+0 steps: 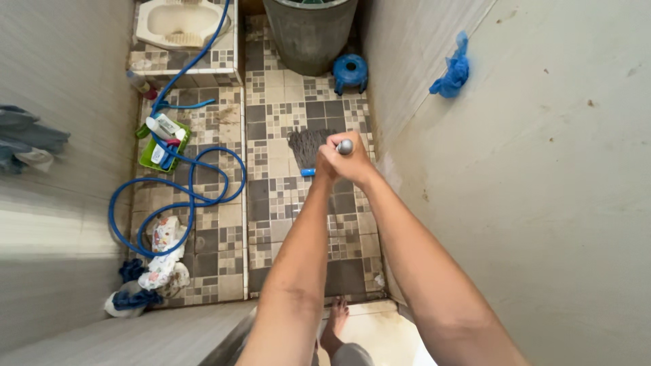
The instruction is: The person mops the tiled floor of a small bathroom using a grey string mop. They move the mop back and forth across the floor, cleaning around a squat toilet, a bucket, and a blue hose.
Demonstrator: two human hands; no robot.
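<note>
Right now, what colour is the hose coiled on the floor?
Blue. The hose loops over the brown-and-beige tiled floor, left of both hands; clearest in the head view.

There is one view only, from the head of the person, looking almost straight down along both outstretched arms to the tiled floor. The hands sit at the picture's centre, fairly near the lens. The toilet lies far off at 11 o'clock, the barrel at 12, and a wall fills 3 o'clock.
</note>
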